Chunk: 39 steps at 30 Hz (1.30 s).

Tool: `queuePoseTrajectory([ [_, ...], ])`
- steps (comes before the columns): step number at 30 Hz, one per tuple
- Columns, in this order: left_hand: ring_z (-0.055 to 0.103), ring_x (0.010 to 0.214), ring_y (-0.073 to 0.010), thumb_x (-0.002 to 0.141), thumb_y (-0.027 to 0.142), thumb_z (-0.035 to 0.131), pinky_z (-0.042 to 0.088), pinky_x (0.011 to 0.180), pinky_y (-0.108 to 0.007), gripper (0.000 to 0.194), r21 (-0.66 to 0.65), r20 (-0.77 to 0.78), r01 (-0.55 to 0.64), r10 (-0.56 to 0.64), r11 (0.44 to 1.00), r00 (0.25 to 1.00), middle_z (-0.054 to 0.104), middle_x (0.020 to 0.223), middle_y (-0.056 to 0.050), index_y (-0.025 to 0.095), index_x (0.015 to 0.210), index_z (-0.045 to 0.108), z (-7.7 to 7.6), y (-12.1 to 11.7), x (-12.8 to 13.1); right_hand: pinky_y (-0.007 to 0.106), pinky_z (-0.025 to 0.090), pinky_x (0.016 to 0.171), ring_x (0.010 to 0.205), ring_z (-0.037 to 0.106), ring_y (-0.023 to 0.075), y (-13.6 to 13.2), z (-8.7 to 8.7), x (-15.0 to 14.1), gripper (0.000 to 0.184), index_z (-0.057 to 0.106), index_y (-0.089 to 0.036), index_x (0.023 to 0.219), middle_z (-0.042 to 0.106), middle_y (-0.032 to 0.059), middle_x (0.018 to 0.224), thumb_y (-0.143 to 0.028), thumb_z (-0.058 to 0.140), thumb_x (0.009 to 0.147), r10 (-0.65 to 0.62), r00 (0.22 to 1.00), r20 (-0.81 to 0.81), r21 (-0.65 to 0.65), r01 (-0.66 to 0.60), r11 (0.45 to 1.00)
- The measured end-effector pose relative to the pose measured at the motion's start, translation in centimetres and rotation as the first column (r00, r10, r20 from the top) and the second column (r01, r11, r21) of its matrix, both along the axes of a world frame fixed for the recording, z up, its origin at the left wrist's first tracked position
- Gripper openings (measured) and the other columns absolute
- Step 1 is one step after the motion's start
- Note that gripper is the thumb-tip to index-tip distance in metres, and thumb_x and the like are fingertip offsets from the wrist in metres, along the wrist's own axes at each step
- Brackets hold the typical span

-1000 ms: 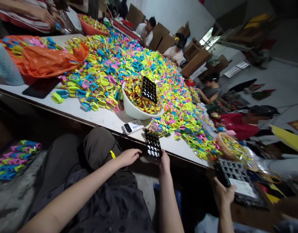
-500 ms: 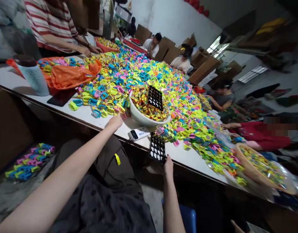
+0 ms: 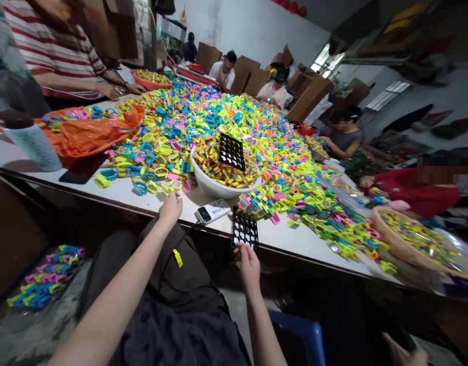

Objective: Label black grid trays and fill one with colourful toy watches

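Near the table's front edge, my left hand (image 3: 170,208) has its fingers curled together, just below the loose toy watches; whatever they pinch is too small to make out. A yellow-green toy watch (image 3: 172,186) lies right beyond its fingertips. My right hand (image 3: 249,265) has its fingers closed at the near edge of a black grid tray (image 3: 245,227), which juts over the table edge and shows rows of square openings. Between the hands lies a white power bank (image 3: 213,211) with a small dark display and a cable. Behind it stands a white bowl (image 3: 218,190) of small yellow-and-red wrapped pieces.
A second black tray (image 3: 231,151) rests on the bowl's contents. Toy watches (image 3: 234,109) heap across the table. To the left are a bottle (image 3: 33,145), a dark phone (image 3: 83,169) and an orange bag (image 3: 89,134). A basket (image 3: 382,221) stands right. Co-workers sit around.
My left hand has drawn back slightly from the toy watches. My right hand has shifted left along the near tray, from its corner to its front edge. The view has moved a little.
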<state>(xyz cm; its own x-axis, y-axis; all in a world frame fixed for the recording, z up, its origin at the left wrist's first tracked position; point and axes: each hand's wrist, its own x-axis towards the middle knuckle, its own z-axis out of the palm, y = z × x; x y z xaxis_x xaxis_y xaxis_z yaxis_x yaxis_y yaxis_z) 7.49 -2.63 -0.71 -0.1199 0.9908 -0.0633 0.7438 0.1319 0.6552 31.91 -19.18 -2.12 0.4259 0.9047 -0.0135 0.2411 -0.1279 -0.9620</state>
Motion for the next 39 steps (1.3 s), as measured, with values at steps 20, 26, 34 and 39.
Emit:
queuePoseTrajectory([
  [20, 0.025, 0.132, -0.0279, 0.079, 0.027, 0.056, 0.024, 0.108, -0.04, 0.055, 0.162, -0.116, 0.743, -0.735, 0.65, 0.668, 0.032, 0.139, -0.016, 0.011, 0.128, 0.038, -2.7, -3.2, 15.3, 0.027, 0.042, 0.057, 0.061, 0.055, 0.0178, 4.2, -1.1, 4.2, 0.053, 0.064, -0.011, 0.085, 0.06, 0.0043, 0.06, -0.061, 0.051, 0.071, -0.128, 0.98, 0.152, -0.067, 0.14, 0.988],
  [26, 0.038, 0.121, -0.0273, 0.079, 0.048, 0.053, 0.024, 0.107, -0.041, 0.061, 0.239, -0.192, 0.767, -0.746, 0.595, 0.638, 0.045, 0.128, -0.014, 0.01, 0.126, 0.042, -5.1, -3.3, 16.2, 0.029, 0.044, 0.065, 0.064, 0.056, 0.0172, 6.3, -1.1, 5.9, 0.044, 0.061, -0.014, 0.081, 0.064, 0.0066, 0.07, -0.055, 0.053, 0.072, -0.12, 0.953, 0.278, -0.021, 0.13, 0.991],
  [34, 0.043, 0.112, -0.0261, 0.075, 0.041, 0.062, 0.035, 0.095, -0.038, 0.052, 0.267, -0.185, 0.726, -0.706, 0.633, 0.684, 0.048, 0.117, -0.011, 0.016, 0.118, 0.049, -5.3, -3.1, 15.9, 0.03, 0.045, 0.072, 0.071, 0.058, 0.0179, 8.5, -2.4, 6.0, 0.04, 0.06, -0.016, 0.085, 0.064, 0.0061, 0.077, -0.051, 0.044, 0.077, -0.008, 0.914, 0.406, 0.001, 0.008, 1.0],
  [39, 0.044, 0.109, -0.0251, 0.072, 0.038, 0.066, 0.035, 0.093, -0.038, 0.051, 0.293, -0.212, 0.723, -0.695, 0.625, 0.687, 0.05, 0.113, -0.01, 0.014, 0.115, 0.05, -5.5, -3.2, 16.1, 0.034, 0.043, 0.079, 0.08, 0.06, 0.0214, 9.1, -3.2, 5.9, 0.034, 0.063, -0.017, 0.084, 0.066, 0.0086, 0.084, -0.047, 0.047, 0.076, 0.011, 0.876, 0.483, -0.005, -0.01, 1.0],
])
